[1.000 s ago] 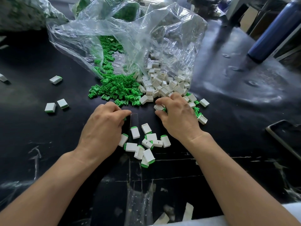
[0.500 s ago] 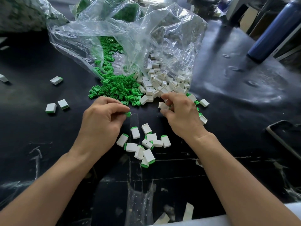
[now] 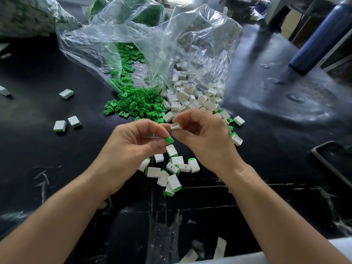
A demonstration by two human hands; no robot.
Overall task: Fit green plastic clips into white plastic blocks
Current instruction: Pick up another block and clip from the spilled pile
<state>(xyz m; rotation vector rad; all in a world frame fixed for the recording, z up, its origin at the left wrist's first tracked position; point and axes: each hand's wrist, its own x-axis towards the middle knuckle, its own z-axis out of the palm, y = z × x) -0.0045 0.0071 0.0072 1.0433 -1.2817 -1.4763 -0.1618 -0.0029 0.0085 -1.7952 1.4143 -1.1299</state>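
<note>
The left hand (image 3: pixel 131 147) pinches a small green plastic clip (image 3: pixel 169 139) just below the hollow white plastic block (image 3: pixel 176 126) pinched by the right hand (image 3: pixel 207 138), above the black table (image 3: pixel 266 168). Both parts look light, rigid and smooth, so they are probably best gripped by their side faces, leaving the block's open end clear.

Glossy black tabletop (image 3: pixel 266 115), daylight glare
</note>
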